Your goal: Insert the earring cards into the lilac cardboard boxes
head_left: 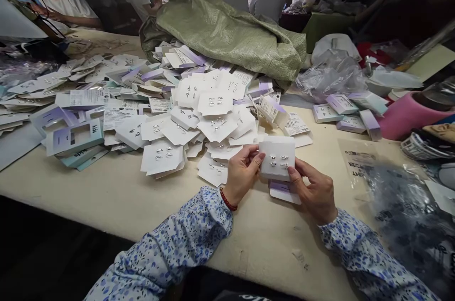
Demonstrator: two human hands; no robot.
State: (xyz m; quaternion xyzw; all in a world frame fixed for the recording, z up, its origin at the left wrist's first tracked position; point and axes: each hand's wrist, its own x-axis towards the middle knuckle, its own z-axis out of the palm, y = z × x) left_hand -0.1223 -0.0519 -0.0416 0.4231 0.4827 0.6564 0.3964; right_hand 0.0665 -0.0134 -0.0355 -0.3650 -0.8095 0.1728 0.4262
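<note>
Nearest the camera, two forearms in blue-flowered white sleeves reach over the front edge of a cream-coloured desk, whose top is bare and faintly scuffed just ahead of them. The left hand, a red bead bracelet at its wrist, and the right hand hold one white earring card between them, just above the desk: left fingertips pinch its left edge, the right thumb presses its lower right corner, fingers curled behind. The card carries four small silver studs. Under it a lilac-edged card lies flat on the desk.

To the right, a clear plastic bag with black print lies crumpled; its contents are too dark to make out.

Beyond the hands, a wide heap of earring cards covers the middle of the desk, white faces mixed with lilac and teal backing cards that spread to the left. Small lilac boxes sit to the right of the heap, near a pink roll cut off by other things.

Behind the heap lies a green woven sack, slumped and partly covering the cards. Crumpled clear plastic lies beside it.

Farthest back, other people sit at desks in a dim, crowded workroom; one leans on the desk at the far left, another sits with their back turned.
</note>
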